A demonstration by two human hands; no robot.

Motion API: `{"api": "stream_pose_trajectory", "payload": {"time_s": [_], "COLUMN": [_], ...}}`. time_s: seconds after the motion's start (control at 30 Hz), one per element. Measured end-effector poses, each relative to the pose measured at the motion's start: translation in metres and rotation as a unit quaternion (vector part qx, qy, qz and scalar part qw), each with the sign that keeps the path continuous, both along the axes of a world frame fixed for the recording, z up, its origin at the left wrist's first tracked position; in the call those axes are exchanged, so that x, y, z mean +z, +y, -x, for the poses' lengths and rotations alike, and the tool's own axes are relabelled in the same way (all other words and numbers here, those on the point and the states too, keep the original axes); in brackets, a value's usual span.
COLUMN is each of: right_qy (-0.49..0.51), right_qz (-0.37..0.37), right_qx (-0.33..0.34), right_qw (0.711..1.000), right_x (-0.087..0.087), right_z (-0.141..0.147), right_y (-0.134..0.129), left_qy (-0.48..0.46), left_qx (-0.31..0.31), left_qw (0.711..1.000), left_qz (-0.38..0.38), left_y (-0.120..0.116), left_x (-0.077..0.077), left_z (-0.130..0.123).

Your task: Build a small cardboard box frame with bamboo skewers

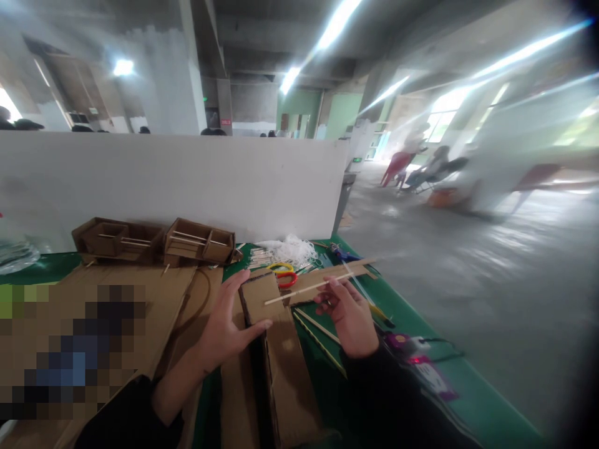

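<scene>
Between the thumb and fingers of our right hand (349,317) we hold a thin wooden stick (306,289), pinched toward its far part and slanting down to the left. Its near end lies over the cardboard end piece (261,288); whether it touches, we cannot tell. Our left hand (219,332) is spread wide, thumb and fingers apart around the left side of that piece, though we cannot tell how firmly they press. Toward us runs a long cardboard strip (291,368), and two loose sticks (322,346) lie just right of it on the green table (477,399). Just beyond the end piece we see a red loop handle (294,279), with a heap of white string (296,249) behind it. Farther left, two open cardboard boxes (188,249) stand near the white partition (210,181), thin rods crossing their insides
</scene>
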State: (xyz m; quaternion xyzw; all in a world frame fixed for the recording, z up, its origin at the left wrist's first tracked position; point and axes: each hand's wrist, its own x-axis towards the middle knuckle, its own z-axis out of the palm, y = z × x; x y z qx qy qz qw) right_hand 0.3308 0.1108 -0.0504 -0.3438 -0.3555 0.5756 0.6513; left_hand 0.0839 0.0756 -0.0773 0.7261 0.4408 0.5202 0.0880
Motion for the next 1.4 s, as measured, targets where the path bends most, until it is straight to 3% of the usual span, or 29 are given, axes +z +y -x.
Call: {"api": "stream_pose_trajectory", "payload": {"time_s": [0.87,1.07,1.13,1.23,1.4], "right_qy": [-0.010,0.027,0.040,0.054,0.001], "right_qz": [-0.009,-0.066,-0.090,-0.098,-0.098], "right_qx": [0.013,0.025,0.060,0.166,0.391], "right_qw": [1.000,0.997,0.993,0.980,0.915], "right_x": [-0.003,0.000,0.002,0.005,0.006], "right_z": [-0.001,-0.001,-0.004,-0.011,-0.018], "right_y": [-0.001,-0.004,-0.007,-0.012,-0.023], "left_qy": [0.001,-0.038,-0.061,-0.089,-0.132], "left_qx": [0.001,0.005,0.012,0.020,0.035], "left_qw": [1.000,0.999,0.998,0.995,0.990], "left_qz": [0.003,0.010,0.021,0.035,0.036], "left_y": [0.001,0.003,0.003,0.003,0.004], "left_x": [-0.002,-0.005,-0.005,-0.004,0.000], "left_z": [0.001,0.001,0.000,-0.002,-0.004]}}
